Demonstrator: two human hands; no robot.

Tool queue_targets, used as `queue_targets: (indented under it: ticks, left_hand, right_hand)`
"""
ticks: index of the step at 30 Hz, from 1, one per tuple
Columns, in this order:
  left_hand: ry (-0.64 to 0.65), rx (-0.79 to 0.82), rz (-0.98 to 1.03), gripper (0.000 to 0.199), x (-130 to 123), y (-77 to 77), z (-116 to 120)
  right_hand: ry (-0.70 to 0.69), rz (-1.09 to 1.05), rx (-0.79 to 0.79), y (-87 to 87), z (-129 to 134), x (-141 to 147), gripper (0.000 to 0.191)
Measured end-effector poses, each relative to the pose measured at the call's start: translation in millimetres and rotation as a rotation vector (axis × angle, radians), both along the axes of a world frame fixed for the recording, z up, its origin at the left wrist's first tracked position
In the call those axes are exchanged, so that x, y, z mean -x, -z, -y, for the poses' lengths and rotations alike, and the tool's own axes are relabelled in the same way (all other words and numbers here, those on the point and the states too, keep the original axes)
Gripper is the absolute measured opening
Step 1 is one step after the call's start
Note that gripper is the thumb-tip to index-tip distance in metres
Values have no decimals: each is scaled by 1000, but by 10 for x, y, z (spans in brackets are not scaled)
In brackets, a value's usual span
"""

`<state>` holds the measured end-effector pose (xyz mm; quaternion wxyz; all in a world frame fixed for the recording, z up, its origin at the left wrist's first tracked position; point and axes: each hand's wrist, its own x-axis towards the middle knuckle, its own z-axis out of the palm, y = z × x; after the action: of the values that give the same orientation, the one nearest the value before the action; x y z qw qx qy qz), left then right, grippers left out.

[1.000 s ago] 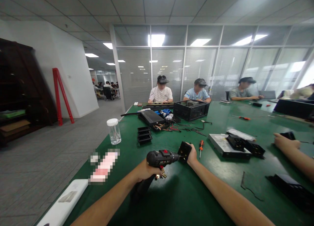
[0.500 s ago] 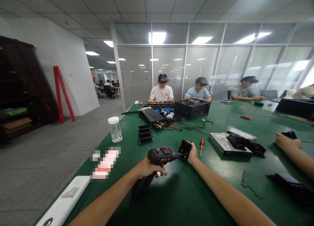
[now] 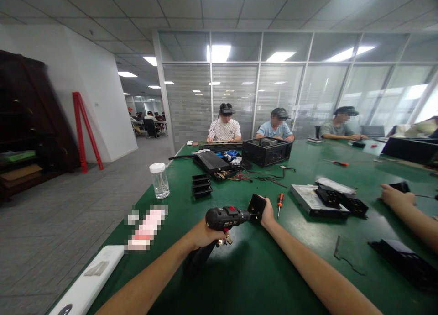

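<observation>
My left hand (image 3: 205,233) is closed around the grip of a black power drill (image 3: 227,217) with red details. Gold-coloured metal pieces (image 3: 225,240) hang below the drill body near my fingers. The drill's tip points right and meets a small black part (image 3: 256,207), which my right hand (image 3: 267,212) holds by its right side. Just right of that hand an orange screwdriver (image 3: 280,203) lies on the green table (image 3: 253,274).
A lidded jar (image 3: 160,181), stacked black trays (image 3: 201,187) and a black case (image 3: 267,149) stand beyond my hands. A silver drive unit (image 3: 310,201) lies right. Another person's hand (image 3: 397,197) holds a black part. Three people sit opposite.
The whole view has shifted slightly, with the table items a little further left. Both hands keep their hold on the drill and the black part.
</observation>
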<state>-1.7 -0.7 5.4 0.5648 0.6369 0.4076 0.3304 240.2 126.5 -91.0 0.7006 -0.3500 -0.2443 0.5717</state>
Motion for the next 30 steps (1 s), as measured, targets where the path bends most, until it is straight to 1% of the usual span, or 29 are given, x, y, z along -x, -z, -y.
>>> queue_targets:
  ticks: [6,10,19,25,30]
  left_hand:
    - [-14,12,15,19,-3,10,1]
    - [-18,-1,-5,17,1,7,4]
    - [-7,-47,-17,15,14,58,-31]
    - [-25,1,-2,18,-2,31,-14]
    - [-7,-44,-42,19,4,23,-1]
  right_hand:
    - [-43,-20,-44,-3,-5,-12,23]
    - [-60,-20,-44,-12,-1,-17,22]
    - [-70,-12,-28,10,-10,-15,24]
    - [-48,17,-34,12,-9,-16,26]
    - [-49,18,-21,1,-3,-8,25]
